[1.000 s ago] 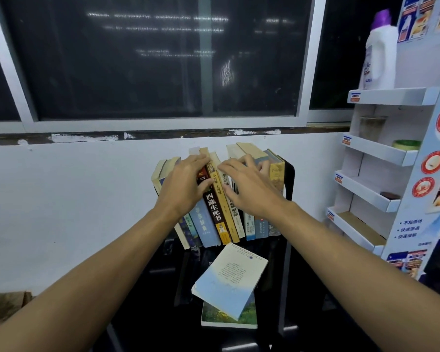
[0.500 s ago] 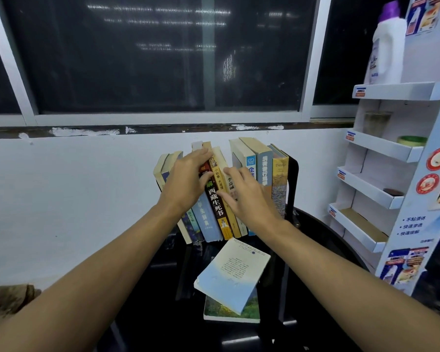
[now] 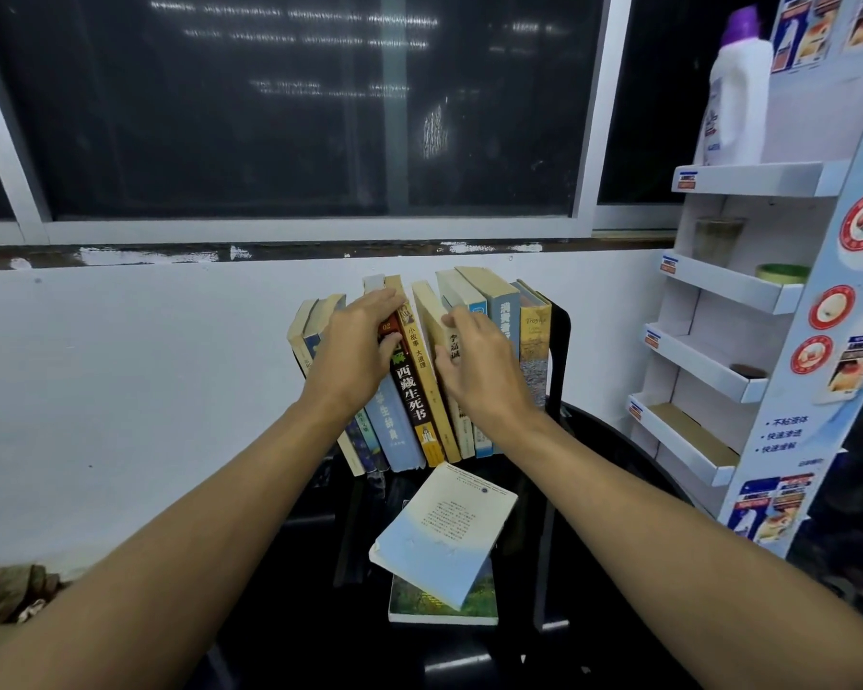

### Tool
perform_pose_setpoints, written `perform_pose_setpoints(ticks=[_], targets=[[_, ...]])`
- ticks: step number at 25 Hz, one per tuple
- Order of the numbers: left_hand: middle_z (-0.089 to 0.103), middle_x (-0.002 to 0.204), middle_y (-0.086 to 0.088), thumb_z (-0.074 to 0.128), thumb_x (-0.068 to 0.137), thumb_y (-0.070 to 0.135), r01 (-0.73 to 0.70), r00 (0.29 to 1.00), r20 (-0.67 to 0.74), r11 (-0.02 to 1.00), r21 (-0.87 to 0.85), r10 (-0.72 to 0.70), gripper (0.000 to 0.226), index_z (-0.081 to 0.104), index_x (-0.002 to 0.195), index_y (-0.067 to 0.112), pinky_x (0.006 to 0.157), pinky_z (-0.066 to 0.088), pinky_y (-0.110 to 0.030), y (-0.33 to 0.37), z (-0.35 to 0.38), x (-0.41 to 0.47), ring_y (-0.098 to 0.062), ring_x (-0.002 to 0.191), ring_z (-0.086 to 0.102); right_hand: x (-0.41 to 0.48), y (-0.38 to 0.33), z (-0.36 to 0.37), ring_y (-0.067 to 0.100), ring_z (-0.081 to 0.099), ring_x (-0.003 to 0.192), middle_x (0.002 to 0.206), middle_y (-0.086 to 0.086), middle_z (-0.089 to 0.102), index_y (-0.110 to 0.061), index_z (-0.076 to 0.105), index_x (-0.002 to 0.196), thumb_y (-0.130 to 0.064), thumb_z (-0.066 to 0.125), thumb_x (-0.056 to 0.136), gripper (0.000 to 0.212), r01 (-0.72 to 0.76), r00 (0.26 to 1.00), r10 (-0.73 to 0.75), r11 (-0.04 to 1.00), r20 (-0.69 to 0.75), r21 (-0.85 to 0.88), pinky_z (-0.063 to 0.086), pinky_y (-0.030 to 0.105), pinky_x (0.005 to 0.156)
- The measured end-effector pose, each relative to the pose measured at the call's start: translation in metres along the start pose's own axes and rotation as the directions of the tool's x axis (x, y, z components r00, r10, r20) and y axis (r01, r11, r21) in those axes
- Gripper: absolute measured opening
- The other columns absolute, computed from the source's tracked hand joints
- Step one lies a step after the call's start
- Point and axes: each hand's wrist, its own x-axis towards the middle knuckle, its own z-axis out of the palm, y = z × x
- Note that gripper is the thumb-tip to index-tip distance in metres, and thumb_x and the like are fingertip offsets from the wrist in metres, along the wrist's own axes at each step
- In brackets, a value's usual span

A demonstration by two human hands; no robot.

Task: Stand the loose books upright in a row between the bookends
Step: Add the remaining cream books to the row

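Black bookend (image 3: 559,351) is bracing the row of books (image 3: 422,390) while the left hand (image 3: 357,356) and right hand (image 3: 479,371), fingers spread flat, are parting it, probably making a gap for two loose books (image 3: 444,535) lying flat nearby.

Two bare forearms are showing, entering from the bottom corners of the head view, no sleeves appearing anywhere along them up to the frame edge. Left hand (image 3: 357,348) is wearing nothing: no glove, no ring, no watch or band at the wrist. Right hand (image 3: 479,363) is likewise going bare, wrist uncovered, no jewellery showing. Fingers (image 3: 452,321) are looking slim with short nails, as far as the blur is allowing. No markings, tape or cables are appearing on either arm. Upper arms are sitting out of frame.
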Motion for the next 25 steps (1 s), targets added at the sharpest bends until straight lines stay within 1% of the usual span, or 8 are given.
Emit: perform_pose_setpoints(ticks=[5,8,10,14,17,20,21,25], targets=[[0.061,0.139,-0.007,0.068,0.089,-0.003,-0.01,1.0,0.001,1.0,-0.017,0.01,0.049,0.06,0.136,0.009,0.11,0.038,-0.026,0.007,-0.004,-0.002,-0.02,0.13,0.054,0.004,-0.005,-0.031,0.019,0.062,0.1,0.116,0.007,0.066,-0.009,0.06,0.119,-0.012,0.07,0.091,0.03,0.003,0.998,-0.001,1.0,-0.068,0.03,0.046,0.023,0.077],[0.06,0.139,-0.007,0.068,0.089,-0.003,-0.03,0.999,0.031,1.0,0.006,0.03,0.051,0.059,0.137,0.01,0.111,0.038,-0.031,0.012,-0.007,-0.002,-0.021,0.129,0.054,-0.002,-0.006,-0.054,0.016,0.06,0.087,0.108,0.005,0.067,-0.01,0.061,0.112,-0.013,0.074,0.088,0.028,0.004,0.995,0.003,0.998,-0.098,0.064,0.056,0.034,0.075],[0.059,0.141,-0.007,0.069,0.089,0.0,-0.024,0.998,0.055,0.999,0.031,0.022,0.052,0.058,0.138,0.009,0.111,0.036,-0.029,0.012,-0.008,0.001,-0.022,0.131,0.052,-0.007,-0.009,-0.072,0.014,0.06,0.083,0.104,0.0,0.066,-0.013,0.06,0.109,-0.014,0.076,0.087,0.027,-0.01,0.995,0.02,0.994,-0.097,0.106,0.058,0.034,0.075],[0.049,0.151,-0.003,0.07,0.091,0.013,-0.025,0.996,0.088,0.988,0.149,0.012,0.056,0.052,0.144,0.013,0.117,0.036,-0.041,0.011,-0.002,0.005,-0.021,0.142,0.041,-0.021,-0.019,-0.114,0.005,0.056,0.069,0.093,-0.008,0.061,-0.011,0.062,0.106,-0.015,0.078,0.085,0.026,-0.057,0.992,0.071,0.99,-0.105,0.127,0.044,0.001,0.061],[0.046,0.153,-0.002,0.068,0.093,0.016,-0.073,0.994,0.097,0.982,0.177,0.057,0.055,0.05,0.146,0.015,0.121,0.029,-0.049,0.024,0.007,0.009,-0.019,0.146,0.035,-0.03,-0.02,-0.143,0.002,0.06,0.062,0.082,-0.012,0.063,-0.014,0.065,0.103,-0.017,0.08,0.082,0.026,-0.055,0.987,0.073,0.99,-0.14,0.13,0.047,0.01,0.056],[0.046,0.153,0.0,0.066,0.094,0.019,-0.125,0.99,0.083,0.97,0.209,0.11,0.055,0.049,0.146,0.017,0.124,0.003,-0.046,0.043,0.019,0.018,-0.017,0.148,0.031,-0.039,-0.016,-0.165,0.01,0.064,0.06,0.08,-0.01,0.067,-0.018,0.066,0.099,-0.019,0.082,0.079,0.026,-0.074,0.986,0.09,0.991,-0.141,0.115,0.054,0.027,0.06],[0.046,0.153,0.001,0.065,0.095,0.019,-0.133,0.989,0.091,0.974,0.182,0.118,0.055,0.048,0.147,0.017,0.124,0.005,-0.044,0.05,0.022,0.021,-0.017,0.148,0.03,-0.043,-0.014,-0.171,0.01,0.064,0.059,0.08,-0.009,0.067,-0.019,0.066,0.099,-0.019,0.082,0.078,0.026,-0.083,0.985,0.097,0.991,-0.14,0.107,0.054,0.028,0.061],[0.045,0.153,0.0,0.066,0.094,0.023,-0.157,0.976,0.165,0.984,0.088,0.141,0.058,0.046,0.149,0.016,0.116,0.035,-0.039,0.074,0.041,0.034,-0.018,0.143,0.038,-0.058,0.001,-0.193,0.005,0.063,0.061,0.079,-0.015,0.064,-0.02,0.067,0.098,-0.019,0.083,0.077,0.026,-0.124,0.985,0.131,0.99,-0.11,0.067,0.052,0.024,0.058]])
